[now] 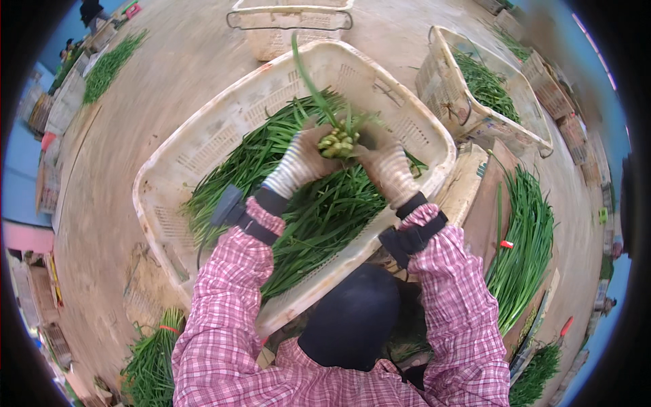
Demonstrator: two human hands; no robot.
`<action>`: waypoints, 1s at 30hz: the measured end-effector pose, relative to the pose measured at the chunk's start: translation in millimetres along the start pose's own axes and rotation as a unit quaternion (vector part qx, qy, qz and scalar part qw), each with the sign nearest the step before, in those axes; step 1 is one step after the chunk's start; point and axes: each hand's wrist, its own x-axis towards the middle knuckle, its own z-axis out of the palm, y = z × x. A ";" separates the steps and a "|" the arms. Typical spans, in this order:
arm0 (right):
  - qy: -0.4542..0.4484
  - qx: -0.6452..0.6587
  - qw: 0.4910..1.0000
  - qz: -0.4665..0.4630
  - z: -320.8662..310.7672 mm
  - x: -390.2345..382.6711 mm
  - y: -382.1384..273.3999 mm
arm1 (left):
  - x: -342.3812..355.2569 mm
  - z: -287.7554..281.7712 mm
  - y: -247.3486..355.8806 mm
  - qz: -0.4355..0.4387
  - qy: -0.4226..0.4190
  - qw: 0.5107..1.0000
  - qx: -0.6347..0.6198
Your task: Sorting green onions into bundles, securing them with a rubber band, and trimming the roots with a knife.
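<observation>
Both my hands, in striped whitish work gloves, are above a large off-white plastic basket (163,159). Between them is a bunch of green stalks (337,144), its pale cut ends bundled together and facing me. My left hand (303,157) is closed around the bunch's left side. My right hand (386,163) presses on its right side; its fingers are partly hidden and blurred. One long leaf (306,71) sticks up from the bunch toward the basket's far rim. Under my hands, long dark green leaves (319,220) fill much of the basket.
More baskets stand at the far side (291,30) and far right (447,95), the right one holding greens. A pile of long stalks (519,251) lies on boards to my right. A tied bundle (152,370) sits at lower left. Greens (112,68) lie on the floor at far left.
</observation>
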 end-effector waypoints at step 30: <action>0.082 0.074 0.944 -0.310 7.2 -32.2 -174.9 | 40.9 -120.3 255.7 -0.085 -0.184 0.922 -0.330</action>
